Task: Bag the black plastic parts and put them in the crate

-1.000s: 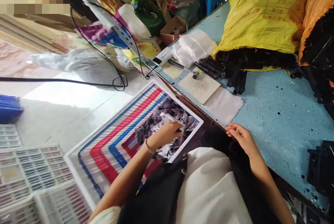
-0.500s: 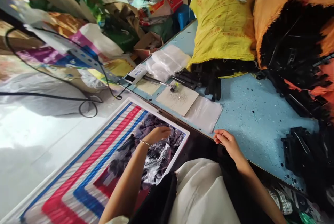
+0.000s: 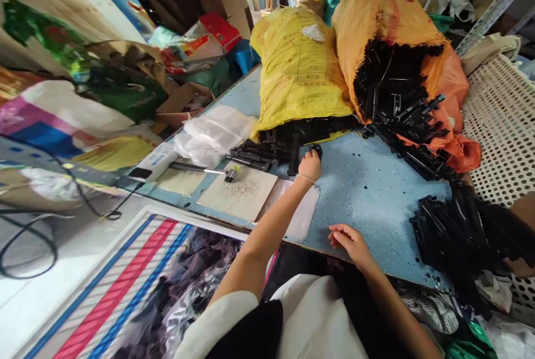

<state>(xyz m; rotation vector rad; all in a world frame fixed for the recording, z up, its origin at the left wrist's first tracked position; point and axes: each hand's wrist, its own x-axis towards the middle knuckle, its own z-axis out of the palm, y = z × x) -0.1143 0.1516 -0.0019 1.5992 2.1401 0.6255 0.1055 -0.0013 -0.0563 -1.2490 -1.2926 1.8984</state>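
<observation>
My left hand (image 3: 310, 165) is stretched out over the blue table (image 3: 376, 203) to the mouth of the yellow sack (image 3: 298, 69). Its fingers are closed round a black plastic part (image 3: 317, 150) from the pile of black parts (image 3: 267, 153) spilling out there. A thin bracelet sits on that wrist. My right hand (image 3: 349, 239) rests near the table's front edge, fingers loosely apart and holding nothing. A clear plastic bag (image 3: 305, 217) lies flat on the table under my left forearm.
An orange sack (image 3: 384, 19) spills more black parts (image 3: 409, 119) at the back right, and another black heap (image 3: 451, 231) lies at the right. A beige mat (image 3: 240, 194) with a small tool, a stack of clear bags (image 3: 213, 133), a striped bag of packed pieces (image 3: 175, 286) below left, a white crate (image 3: 501, 125) right.
My left hand has left the striped bag on the floor and swung up across the table to the black parts by the yellow sack. The view has turned right. The right hand has stayed put.
</observation>
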